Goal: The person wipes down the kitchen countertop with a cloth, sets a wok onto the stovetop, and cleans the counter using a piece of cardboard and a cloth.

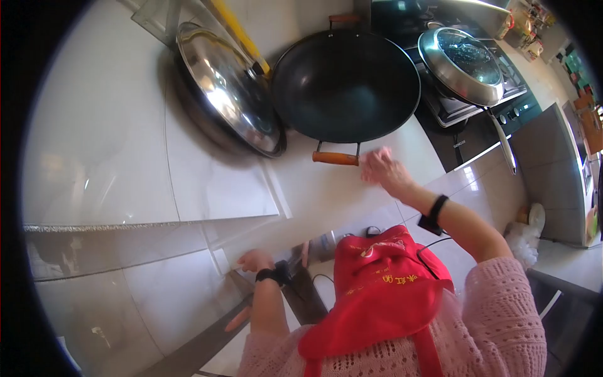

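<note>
A large black wok [345, 88] stands on the counter, with a wooden handle [336, 158] facing me. My right hand [384, 171] is at the right end of this handle. Its fingers are bent and smeared by motion, so whether they touch the handle is unclear. Low on the left, my left hand [255, 259] is beside the counter's front edge and a cabinet panel. Its fingers point left, and their grip is hard to make out. A shiny metal lid [220, 81] leans to the left of the wok.
On the stove [461, 135] at the right, a pan with a glass lid [468, 56] has its metal handle [502, 141] reaching toward the front. A yellow bar [239, 34] rises behind the metal lid. My red apron [389, 289] hangs below the counter edge.
</note>
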A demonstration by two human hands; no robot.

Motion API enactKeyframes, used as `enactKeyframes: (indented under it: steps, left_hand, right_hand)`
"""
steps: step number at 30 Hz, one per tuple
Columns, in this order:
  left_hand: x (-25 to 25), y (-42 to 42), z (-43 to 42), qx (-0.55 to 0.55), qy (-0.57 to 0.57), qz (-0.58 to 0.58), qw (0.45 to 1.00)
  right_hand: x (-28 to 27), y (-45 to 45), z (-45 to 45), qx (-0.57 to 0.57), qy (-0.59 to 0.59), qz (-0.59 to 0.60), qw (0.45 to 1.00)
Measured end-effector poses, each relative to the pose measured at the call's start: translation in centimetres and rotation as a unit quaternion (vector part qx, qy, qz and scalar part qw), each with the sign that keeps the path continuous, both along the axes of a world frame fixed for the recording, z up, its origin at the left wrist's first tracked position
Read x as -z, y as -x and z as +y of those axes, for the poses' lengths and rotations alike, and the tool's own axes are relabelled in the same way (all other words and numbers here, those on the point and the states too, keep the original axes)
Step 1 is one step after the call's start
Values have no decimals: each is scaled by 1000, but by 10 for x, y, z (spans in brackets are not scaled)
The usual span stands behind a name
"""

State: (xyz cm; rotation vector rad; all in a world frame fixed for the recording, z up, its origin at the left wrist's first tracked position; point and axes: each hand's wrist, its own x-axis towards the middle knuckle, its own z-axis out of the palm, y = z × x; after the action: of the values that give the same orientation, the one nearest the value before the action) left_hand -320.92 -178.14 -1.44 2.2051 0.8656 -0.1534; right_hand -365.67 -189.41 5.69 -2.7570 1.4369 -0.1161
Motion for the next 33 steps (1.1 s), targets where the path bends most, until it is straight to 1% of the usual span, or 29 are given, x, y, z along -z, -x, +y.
enactKeyframes:
  steps: [1, 2, 3, 4, 7, 8, 11, 12, 15, 16, 19, 20, 22, 23, 24, 25, 27, 28, 31, 32, 33]
  left_hand:
    - [5, -5, -4, 9, 12, 1, 1000]
    - [2, -3, -2, 15, 19, 4, 1000]
    - [-1, 1, 3, 20, 23, 7, 1000]
    - [7, -5, 7, 46, 21, 0, 999]
    - [2, 0, 4, 28, -17, -6, 999]
    - [-2, 3, 1, 17, 12, -29, 999]
    - [-5, 3, 5, 35, 46, -32, 998]
    - [-2, 2, 7, 29, 38, -30, 998]
    - [-9, 6, 5, 21, 16, -17, 1000]
    - [-13, 9, 2, 19, 13, -16, 1000]
    - [-21, 9, 2, 40, 21, -22, 999]
    - [-20, 5, 3, 50, 27, -26, 998]
    - [-12, 4, 7, 65, 39, -26, 997]
    - [-23, 13, 5, 64, 43, -19, 997]
    - [-47, 23, 0, 61, 46, -10, 997]
    - [-58, 31, 0, 59, 48, -1, 997]
    - [-37, 19, 5, 69, 40, -2, 997]
    - [-25, 13, 7, 77, 37, -3, 996]
    - [-39, 22, 3, 49, 71, -20, 996]
    - [-31, 14, 2, 41, 38, -13, 998]
    - [-28, 11, 2, 38, 22, -17, 999]
  right_hand:
    - [0, 4, 12, -9, 1, 3, 1000]
    - [-1, 10, 20, 0, -77, 62, 995]
    - [0, 10, 20, 7, -84, 53, 995]
    - [1, 9, 17, 15, -90, 44, 995]
    - [-5, -3, -13, 27, -84, 32, 996]
    - [-7, -7, -24, 28, -74, 32, 996]
    - [19, 9, -15, -23, -52, -61, 997]
    - [8, 18, -2, -88, -9, -35, 995]
    - [2, 25, 14, -10, -87, 3, 996]
    - [-2, 20, 10, -4, -103, 24, 994]
    - [5, -2, -15, 24, -36, 1, 999]
    - [4, -6, -26, 21, -25, -29, 999]
    - [4, -10, -29, 25, -42, -18, 999]
    - [3, -8, -31, 24, -50, -8, 998]
    - [6, -3, -27, 35, -76, -33, 996]
    - [8, 4, -17, 16, -71, -25, 997]
    - [2, 14, 6, -18, -58, -15, 998]
    - [-6, 17, 17, -10, -83, 12, 996]
    - [-12, 12, 21, -4, -93, -24, 995]
    - [-9, 4, 12, 27, -104, -18, 994]
    - [-9, -1, 1, 28, -111, -19, 993]
